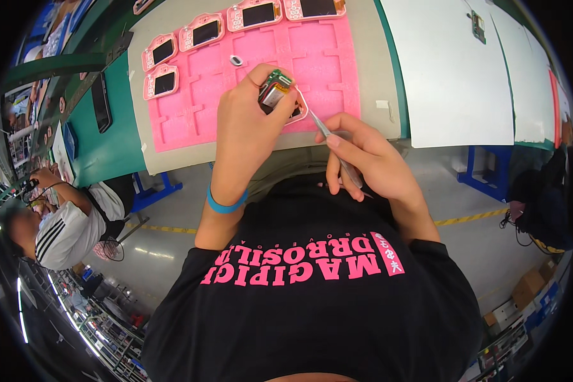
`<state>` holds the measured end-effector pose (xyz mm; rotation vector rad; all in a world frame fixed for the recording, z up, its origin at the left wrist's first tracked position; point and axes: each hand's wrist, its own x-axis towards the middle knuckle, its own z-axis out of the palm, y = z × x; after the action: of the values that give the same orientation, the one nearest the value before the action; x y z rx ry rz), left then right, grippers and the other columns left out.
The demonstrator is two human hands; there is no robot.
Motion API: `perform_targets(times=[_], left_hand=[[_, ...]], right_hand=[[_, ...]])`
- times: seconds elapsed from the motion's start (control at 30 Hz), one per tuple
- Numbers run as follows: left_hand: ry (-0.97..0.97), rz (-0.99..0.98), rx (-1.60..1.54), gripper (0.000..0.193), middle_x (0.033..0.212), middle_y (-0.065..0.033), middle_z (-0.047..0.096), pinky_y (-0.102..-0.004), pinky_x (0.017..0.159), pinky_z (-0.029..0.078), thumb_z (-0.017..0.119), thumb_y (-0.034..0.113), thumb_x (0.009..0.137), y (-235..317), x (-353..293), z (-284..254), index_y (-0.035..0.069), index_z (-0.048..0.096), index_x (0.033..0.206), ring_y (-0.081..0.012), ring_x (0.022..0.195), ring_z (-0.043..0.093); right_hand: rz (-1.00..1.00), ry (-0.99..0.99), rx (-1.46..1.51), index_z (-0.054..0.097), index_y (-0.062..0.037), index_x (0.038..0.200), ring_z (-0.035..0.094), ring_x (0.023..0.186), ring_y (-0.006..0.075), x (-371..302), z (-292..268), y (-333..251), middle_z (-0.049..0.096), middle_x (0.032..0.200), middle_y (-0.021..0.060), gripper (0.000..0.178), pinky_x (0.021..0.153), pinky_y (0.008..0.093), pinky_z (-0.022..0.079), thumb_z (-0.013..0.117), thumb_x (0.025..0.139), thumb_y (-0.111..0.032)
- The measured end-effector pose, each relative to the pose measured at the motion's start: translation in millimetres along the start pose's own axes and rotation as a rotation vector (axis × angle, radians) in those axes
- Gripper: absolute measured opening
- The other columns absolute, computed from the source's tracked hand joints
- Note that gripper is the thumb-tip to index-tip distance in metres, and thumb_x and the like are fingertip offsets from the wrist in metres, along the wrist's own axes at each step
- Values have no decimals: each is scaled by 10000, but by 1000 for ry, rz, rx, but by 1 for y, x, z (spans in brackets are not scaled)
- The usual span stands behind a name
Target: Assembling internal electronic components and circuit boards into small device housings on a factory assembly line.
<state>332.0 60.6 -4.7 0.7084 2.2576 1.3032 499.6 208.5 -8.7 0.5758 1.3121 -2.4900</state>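
Note:
My left hand (245, 121) is closed around a small electronic device, thumb and fingers on its sides. A green circuit board (281, 79) and a silver battery (273, 95) show on it, and a pale casing rim (306, 105) curves out at its right. My right hand (379, 162) grips metal tweezers (323, 128), their tips touching or very near that rim. Beneath the hands lies a pink foam tray (200, 118) with cut-out slots. Several pink casings with dark screens (258, 14) sit along its far and left edges. A small white oval part (236, 60) lies beyond my left fingers.
White sheets (455, 83) cover the bench to the right, with a small circuit board (477, 28) on them. On the green mat at left lies a dark phone-like slab (102, 102). A co-worker (76, 216) is at the far left. Blue bench legs (487, 175) stand below.

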Motion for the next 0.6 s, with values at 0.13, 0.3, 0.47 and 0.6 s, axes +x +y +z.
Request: perform_targets(times=[0.13,0.3,0.47,0.6], left_hand=[[-19,-40,-110,245,866,-37,722,-207,559,502,794,78,935,0,-3,-5,46,703,1161,-81,677,610],[-21,-81,-162,226,863,-35,714,-201,560,494,784,78,948,-2,-4,-5,59,705,1159,-79,695,612],[-20,47,-88,229,848,-40,700,-203,561,492,745,75,977,-8,-5,-6,59,688,1198,-84,670,591],[-136,-160,-258,242,863,-60,705,-212,579,508,701,65,1005,0,-20,-33,32,666,1242,-93,681,596]], right_hand=[[-5,12,-21,534,-25,1235,416,333,127,13,11,3,659,608,120,190,375,224,308,439,1174,-178],[3,45,-19,533,-42,1196,393,328,123,24,16,6,648,599,112,182,374,228,287,429,1178,-190],[21,10,-26,491,-24,1167,420,359,130,25,15,5,646,618,97,143,374,261,324,450,1164,-161],[-16,36,-43,503,-40,1143,432,398,123,21,15,7,629,611,77,106,417,260,333,462,1153,-137]])
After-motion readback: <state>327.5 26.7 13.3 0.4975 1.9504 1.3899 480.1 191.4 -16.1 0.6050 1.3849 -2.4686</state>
